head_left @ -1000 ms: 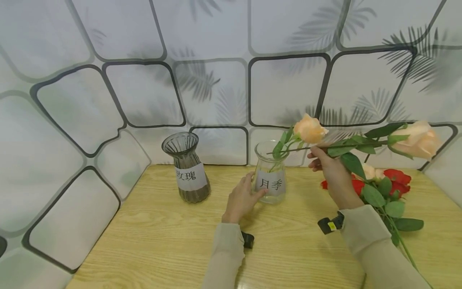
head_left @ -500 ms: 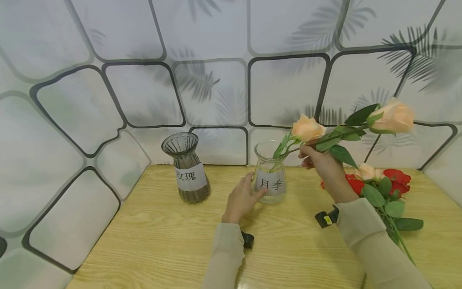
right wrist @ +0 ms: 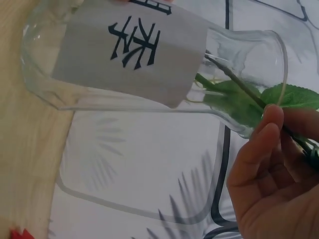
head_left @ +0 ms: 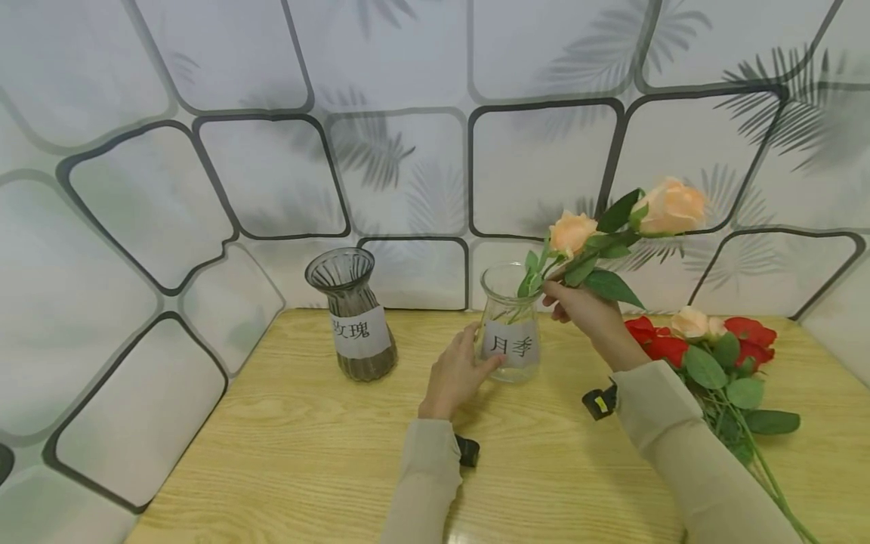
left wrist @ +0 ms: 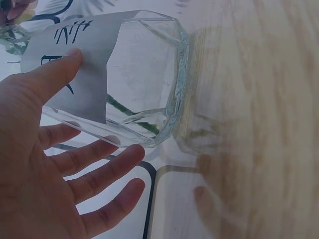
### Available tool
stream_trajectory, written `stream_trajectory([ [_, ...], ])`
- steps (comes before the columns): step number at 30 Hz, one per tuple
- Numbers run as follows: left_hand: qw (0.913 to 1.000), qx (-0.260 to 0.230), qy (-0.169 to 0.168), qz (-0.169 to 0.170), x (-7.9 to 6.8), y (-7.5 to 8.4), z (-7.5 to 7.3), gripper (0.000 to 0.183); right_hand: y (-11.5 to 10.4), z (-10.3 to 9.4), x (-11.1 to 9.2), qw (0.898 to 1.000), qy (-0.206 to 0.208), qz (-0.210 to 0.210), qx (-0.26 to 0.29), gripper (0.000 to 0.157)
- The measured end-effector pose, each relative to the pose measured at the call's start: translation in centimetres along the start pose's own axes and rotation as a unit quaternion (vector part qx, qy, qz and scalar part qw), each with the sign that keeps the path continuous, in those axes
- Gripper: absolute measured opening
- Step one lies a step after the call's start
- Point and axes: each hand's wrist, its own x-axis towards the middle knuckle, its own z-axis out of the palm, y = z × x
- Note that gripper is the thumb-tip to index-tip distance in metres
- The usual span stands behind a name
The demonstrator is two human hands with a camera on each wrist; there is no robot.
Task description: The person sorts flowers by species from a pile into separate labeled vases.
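Note:
My left hand holds the clear glass vase from its left side, thumb on the white label and fingers around the glass. A peach rose stands in that vase, leaning right. At the rim, my right hand pinches the stem of a second peach rose, whose bloom tilts up to the right. In the right wrist view, the dark lower stem reaches inside the vase neck, beside green leaves.
A grey ribbed vase with a white label stands to the left on the wooden table. Several red and peach roses with long green stems lie at the right, partly behind the right forearm. A patterned backdrop rises behind.
My right hand has moved left and slightly down toward the vase rim, bringing the held rose with it; its stem now enters the neck. The left hand has stayed in place on the vase.

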Motion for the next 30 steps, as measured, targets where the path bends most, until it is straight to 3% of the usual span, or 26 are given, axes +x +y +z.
stream_trajectory([
  [4, 1.0000, -0.003, 0.000, 0.001, 0.0, 0.0, 0.0, 0.071, -0.4, -0.2, 0.3, 0.999, -0.019, 0.002, -0.034, 0.022],
  [14, 1.0000, 0.003, -0.001, 0.004, 0.0, -0.1, 0.0, 0.071, -1.4, -1.3, 1.1, 0.993, -0.096, 0.024, -0.061, 0.018],
  [17, 1.0000, 0.001, -0.002, 0.003, 0.0, -0.1, 0.0, 0.071, -1.8, -1.6, 1.2, 0.986, -0.139, 0.045, -0.081, 0.024],
  [20, 1.0000, 0.000, -0.002, 0.003, 0.0, -0.1, 0.0, 0.071, -2.1, -1.8, 1.3, 0.983, -0.152, 0.040, -0.093, 0.030],
  [22, 1.0000, 0.001, -0.001, 0.003, 0.0, -0.2, 0.0, 0.070, -2.1, -2.0, 1.3, 0.984, -0.150, 0.037, -0.086, 0.032],
  [30, 1.0000, 0.001, -0.001, 0.006, 0.0, -0.2, 0.0, 0.071, -1.4, -3.1, 0.7, 0.996, -0.065, -0.063, -0.015, 0.034],
])
